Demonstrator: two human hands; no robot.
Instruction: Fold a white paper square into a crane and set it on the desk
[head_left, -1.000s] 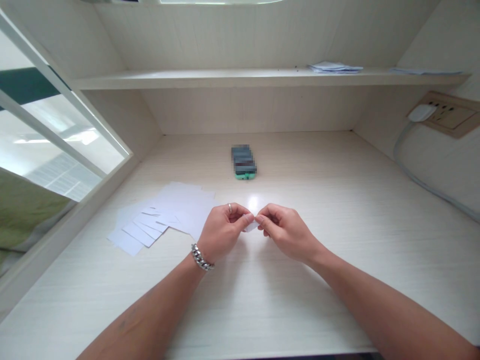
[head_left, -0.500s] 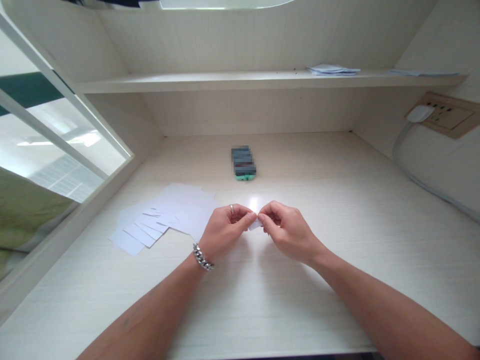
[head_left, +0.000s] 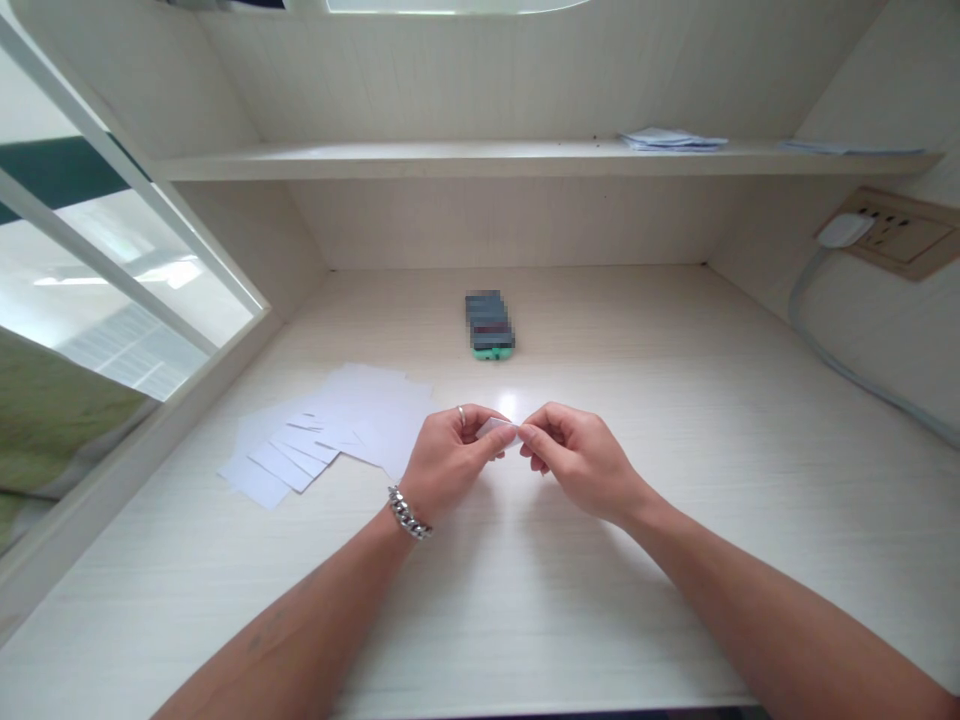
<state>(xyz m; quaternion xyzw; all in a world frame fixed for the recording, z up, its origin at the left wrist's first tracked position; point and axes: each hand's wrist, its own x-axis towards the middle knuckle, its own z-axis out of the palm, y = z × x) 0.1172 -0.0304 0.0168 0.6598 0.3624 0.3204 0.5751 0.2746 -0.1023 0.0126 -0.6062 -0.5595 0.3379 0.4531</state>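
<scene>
Between both hands is a small folded piece of white paper, held just above the desk. My left hand, with a ring and a chain bracelet, pinches it between thumb and fingers. From the other side my right hand grips its right end with thumb and forefinger. The fingers hide part of the paper, so its full shape cannot be made out. Left of my left hand, a spread of white paper sheets lies overlapping on the desk.
A phone-like object, pixelated, with a green lower edge, lies beyond my hands. Folded papers rest on the shelf. At right a white plug sits in the wall socket, its cable hanging down. A framed glass pane stands left.
The small paper has turned between my fingers, and more of it now shows above my left thumb. Both hands stay in nearly the same place.
</scene>
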